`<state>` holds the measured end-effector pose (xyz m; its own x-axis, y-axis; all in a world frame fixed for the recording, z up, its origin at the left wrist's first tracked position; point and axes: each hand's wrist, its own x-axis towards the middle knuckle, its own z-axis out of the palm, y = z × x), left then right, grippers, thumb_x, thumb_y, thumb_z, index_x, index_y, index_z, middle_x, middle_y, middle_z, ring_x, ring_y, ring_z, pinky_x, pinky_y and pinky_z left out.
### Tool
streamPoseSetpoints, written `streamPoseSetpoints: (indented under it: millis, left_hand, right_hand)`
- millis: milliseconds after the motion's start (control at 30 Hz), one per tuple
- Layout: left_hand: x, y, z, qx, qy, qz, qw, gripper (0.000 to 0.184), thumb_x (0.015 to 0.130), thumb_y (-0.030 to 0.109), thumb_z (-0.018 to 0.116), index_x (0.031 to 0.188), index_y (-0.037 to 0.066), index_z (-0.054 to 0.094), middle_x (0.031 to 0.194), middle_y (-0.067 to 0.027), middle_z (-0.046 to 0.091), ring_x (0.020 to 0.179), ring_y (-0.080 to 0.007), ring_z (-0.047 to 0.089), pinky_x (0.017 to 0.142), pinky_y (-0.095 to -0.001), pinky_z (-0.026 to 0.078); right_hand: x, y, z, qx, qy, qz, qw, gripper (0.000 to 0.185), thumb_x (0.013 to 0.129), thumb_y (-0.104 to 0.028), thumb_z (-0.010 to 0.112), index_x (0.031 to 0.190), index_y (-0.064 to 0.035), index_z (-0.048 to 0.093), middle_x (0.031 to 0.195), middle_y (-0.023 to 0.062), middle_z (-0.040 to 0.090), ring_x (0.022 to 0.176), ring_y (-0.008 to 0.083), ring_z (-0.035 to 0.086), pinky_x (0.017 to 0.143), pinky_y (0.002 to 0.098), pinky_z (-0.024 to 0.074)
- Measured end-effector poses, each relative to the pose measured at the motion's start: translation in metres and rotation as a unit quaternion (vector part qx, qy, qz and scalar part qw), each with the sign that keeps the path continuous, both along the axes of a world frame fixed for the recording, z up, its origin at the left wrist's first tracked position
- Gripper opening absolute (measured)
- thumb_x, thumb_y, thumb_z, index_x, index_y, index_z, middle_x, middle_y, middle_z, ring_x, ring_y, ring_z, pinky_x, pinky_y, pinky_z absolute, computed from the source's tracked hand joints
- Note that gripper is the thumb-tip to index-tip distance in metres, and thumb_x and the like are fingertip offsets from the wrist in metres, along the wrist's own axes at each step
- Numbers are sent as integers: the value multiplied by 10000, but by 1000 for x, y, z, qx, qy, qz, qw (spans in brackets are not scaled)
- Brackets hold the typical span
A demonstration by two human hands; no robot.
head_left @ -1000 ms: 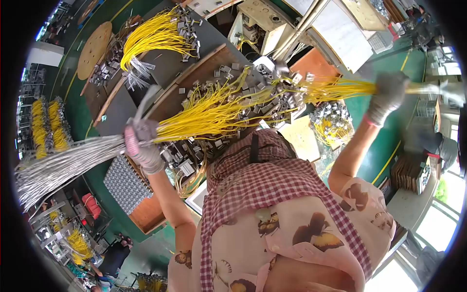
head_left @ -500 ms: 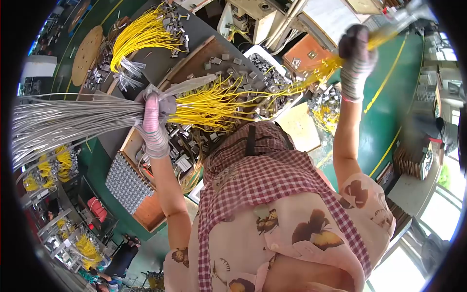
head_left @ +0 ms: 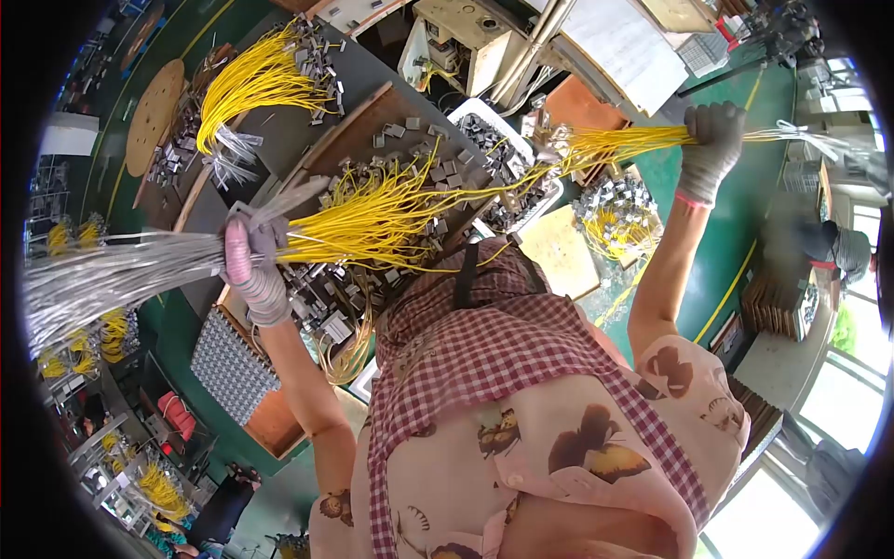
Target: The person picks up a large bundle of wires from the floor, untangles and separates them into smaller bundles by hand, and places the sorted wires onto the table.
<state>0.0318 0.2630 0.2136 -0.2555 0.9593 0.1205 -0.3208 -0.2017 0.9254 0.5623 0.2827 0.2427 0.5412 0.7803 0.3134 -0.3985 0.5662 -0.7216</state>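
My left hand [head_left: 251, 265], in a striped work glove, is closed around a thick bundle of wires. Its clear-grey ends [head_left: 130, 275] fan out to the left, and its yellow part [head_left: 358, 224] spreads right over a wooden tray with small metal pieces among the strands. Raised at the upper right, my gloved right hand [head_left: 714, 149] grips a thinner bundle of yellow wires [head_left: 629, 142], whose whitish ends [head_left: 805, 133] stick out beyond the fist. A few yellow strands run between the two bundles, where they meet near a white bin.
Another yellow wire bundle [head_left: 247, 84] lies on the dark table at the upper left. Small metal parts fill the white bin [head_left: 559, 193]. A box of metal parts and yellow wire [head_left: 619, 219] stands beside it. A grey studded panel [head_left: 233, 359] lies at lower left.
My left hand has moved left and slightly down with its bundle. My right hand has moved a little right and down, and the yellow wires in it now stretch straighter.
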Motion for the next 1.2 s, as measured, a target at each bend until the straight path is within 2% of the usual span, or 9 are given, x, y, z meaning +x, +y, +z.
streamPoseSetpoints:
  millis: [167,233,667,733,900,1100,1133,1167,1200]
  left_hand:
    - [35,6,12,14,15,20,1000,161,821,143,589,894,12,532,687,-55,508,582,-161,493,636,-322,462]
    - [39,10,12,12,21,15,1000,193,821,127,588,954,-4,539,730,-70,545,608,-172,525,669,-333,481]
    - [13,-5,-13,160,157,180,958,436,847,226,571,1230,39,479,1124,-130,551,966,-229,570,863,-384,479]
    - [-2,-5,-18,107,-96,127,982,501,859,346,555,1263,65,459,1173,-112,535,1004,-255,563,866,-424,490]
    - [-31,21,-25,120,-92,91,984,578,890,435,483,1324,61,405,1252,-93,502,1052,-253,551,873,-469,487]
    - [-111,86,-122,113,375,85,916,580,897,359,505,1351,35,343,1282,-136,475,1212,-261,420,1039,-439,325]
    - [-77,88,-70,120,361,41,924,564,895,342,510,1344,36,360,1266,-124,495,1212,-256,422,1037,-425,327]
    - [-48,92,-31,179,421,70,886,562,880,328,534,1337,44,371,1267,-123,490,1208,-250,424,1030,-412,331]
    - [-27,93,12,256,532,139,795,562,865,315,558,1330,53,382,1268,-122,485,1204,-244,426,1024,-399,336]
  right_hand:
    - [-71,10,28,-63,-79,3,995,312,900,-354,538,736,-104,448,536,-56,221,439,78,202,449,240,236]
    - [-68,16,27,-12,-65,230,971,279,876,-332,563,849,-55,537,532,1,389,437,149,361,453,289,322]
    - [-156,36,42,-42,-275,44,960,296,919,-326,527,794,-58,548,525,-61,281,436,49,230,418,224,187]
    - [-156,41,44,-48,-263,43,963,289,919,-323,525,800,-62,552,531,-70,272,441,44,222,420,219,180]
    - [-181,76,62,-84,-330,4,940,297,906,-367,555,856,-74,544,558,-62,406,452,27,347,406,197,245]
    - [-261,159,97,29,-677,-42,735,307,880,-235,537,1058,15,553,650,191,600,539,348,556,511,412,441]
    - [-281,176,100,54,-768,-98,631,364,874,-280,534,1100,5,546,703,217,617,610,409,577,558,450,459]
    - [-288,182,100,33,-934,-58,352,418,858,-301,551,1178,-34,530,986,312,582,778,396,617,650,457,472]
    - [-301,183,98,47,-933,-65,351,418,858,-301,551,1178,-34,530,986,312,582,778,396,617,650,457,472]
